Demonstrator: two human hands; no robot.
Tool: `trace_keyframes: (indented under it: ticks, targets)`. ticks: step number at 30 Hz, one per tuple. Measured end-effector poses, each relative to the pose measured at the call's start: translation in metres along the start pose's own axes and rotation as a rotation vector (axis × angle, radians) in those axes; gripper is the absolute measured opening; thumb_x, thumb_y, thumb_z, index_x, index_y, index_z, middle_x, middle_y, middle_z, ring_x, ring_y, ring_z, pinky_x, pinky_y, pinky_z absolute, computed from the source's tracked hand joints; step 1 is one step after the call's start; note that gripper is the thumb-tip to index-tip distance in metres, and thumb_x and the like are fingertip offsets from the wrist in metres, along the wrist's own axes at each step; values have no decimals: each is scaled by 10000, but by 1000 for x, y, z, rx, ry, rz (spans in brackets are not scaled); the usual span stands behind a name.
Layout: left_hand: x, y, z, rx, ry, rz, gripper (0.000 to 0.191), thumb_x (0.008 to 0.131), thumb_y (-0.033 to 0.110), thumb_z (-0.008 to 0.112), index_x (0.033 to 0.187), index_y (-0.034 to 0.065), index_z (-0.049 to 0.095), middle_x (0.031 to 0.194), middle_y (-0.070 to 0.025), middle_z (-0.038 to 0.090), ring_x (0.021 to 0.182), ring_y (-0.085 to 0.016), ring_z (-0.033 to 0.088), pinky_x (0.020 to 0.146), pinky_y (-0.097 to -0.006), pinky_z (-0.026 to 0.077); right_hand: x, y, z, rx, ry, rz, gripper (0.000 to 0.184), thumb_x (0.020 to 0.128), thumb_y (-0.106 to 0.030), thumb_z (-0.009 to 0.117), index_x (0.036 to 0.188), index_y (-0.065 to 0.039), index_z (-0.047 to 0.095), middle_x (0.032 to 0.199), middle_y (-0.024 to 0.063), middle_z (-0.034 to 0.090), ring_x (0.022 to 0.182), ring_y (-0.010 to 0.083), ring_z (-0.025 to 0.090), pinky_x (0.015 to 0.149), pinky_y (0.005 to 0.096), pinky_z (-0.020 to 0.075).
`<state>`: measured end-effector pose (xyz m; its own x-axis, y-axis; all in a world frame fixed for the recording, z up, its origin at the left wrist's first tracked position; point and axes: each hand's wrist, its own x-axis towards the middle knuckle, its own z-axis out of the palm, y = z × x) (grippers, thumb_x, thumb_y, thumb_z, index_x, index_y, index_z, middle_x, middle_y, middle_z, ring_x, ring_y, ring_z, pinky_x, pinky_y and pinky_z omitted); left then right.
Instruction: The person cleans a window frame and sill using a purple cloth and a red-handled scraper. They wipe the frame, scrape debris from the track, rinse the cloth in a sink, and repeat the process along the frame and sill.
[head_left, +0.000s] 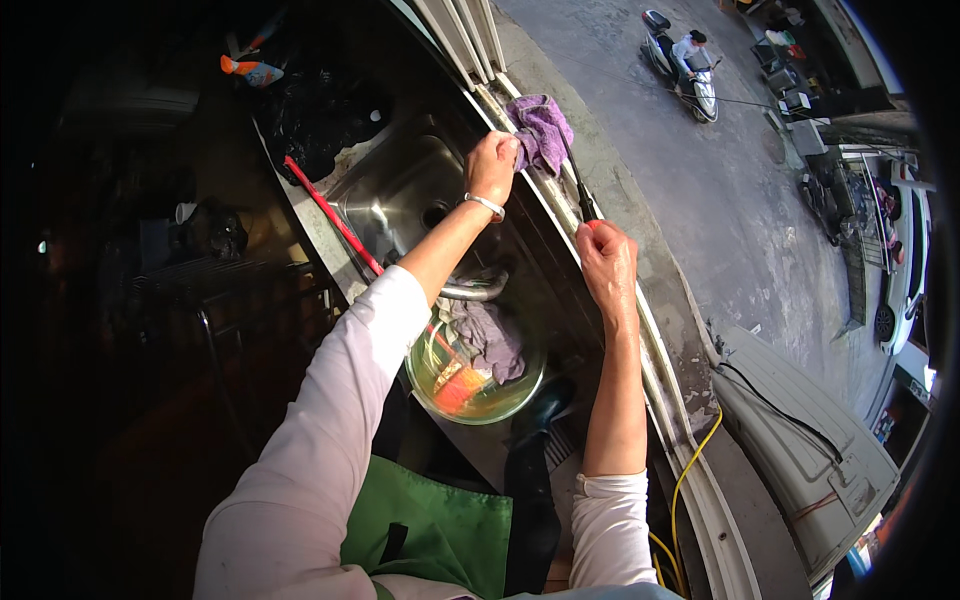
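My left hand (491, 169), with a white bangle at the wrist, is closed on the edge of a purple cloth (541, 131). The cloth is bunched over the pale metal window track (559, 196). In the fist of my right hand (609, 262) is a thin tool with a dark shaft (581, 187), probably a screwdriver; a bit of red shows at its handle. The shaft runs along the track, and its far end meets the cloth. Whether the tip goes under the cloth is hidden. The skin of my right hand looks wet.
Left of the track is a steel sink (397, 180) with a curved faucet (480, 289). Below it, a clear basin (480, 420) holds a greyish-purple cloth (487, 334) and a red-orange brush (457, 386). A red stick (330, 214) crosses the counter. Outside, a person (686, 54) sits on a scooter (703, 94).
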<state>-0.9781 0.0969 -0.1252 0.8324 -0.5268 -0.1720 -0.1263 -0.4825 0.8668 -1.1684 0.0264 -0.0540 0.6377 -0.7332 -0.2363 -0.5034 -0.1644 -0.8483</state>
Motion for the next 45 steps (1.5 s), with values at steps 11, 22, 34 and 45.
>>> trace_keyframes:
  ticks: [11, 22, 34, 45]
  targets:
    - [15, -13, 2, -521, -136, -253, 138, 790, 153, 673, 841, 42, 608, 717, -18, 603, 634, -147, 550, 596, -304, 460, 45, -17, 10, -272, -84, -51, 332, 895, -250, 558, 788, 64, 582, 698, 233, 562, 595, 318, 517, 611, 399, 427]
    - [24, 1, -38, -1206, -220, -249, 95, 742, 124, 484, 834, 109, 501, 906, -28, 574, 869, -169, 556, 834, -403, 483, 51, -54, -4, -312, -99, 3, 344, 909, -276, 564, 775, 31, 643, 501, 45, 481, 450, 88, 447, 472, 295, 371]
    - [69, -36, -32, -692, -19, -292, 134, 693, -32, 478, 625, 83, 478, 597, 54, 433, 545, -78, 389, 486, -263, 332, 81, -38, 46, -280, 12, -156, 355, 890, -272, 577, 796, 70, 578, 632, 235, 477, 529, 224, 407, 574, 377, 418]
    - [71, -38, -34, -73, 183, 110, 158, 718, -40, 506, 840, 43, 564, 701, -56, 600, 656, -131, 560, 611, -278, 443, 114, -18, 105, -506, 17, -384, 96, 713, -116, 568, 720, -65, 649, 754, 174, 616, 757, 366, 615, 668, 456, 501]
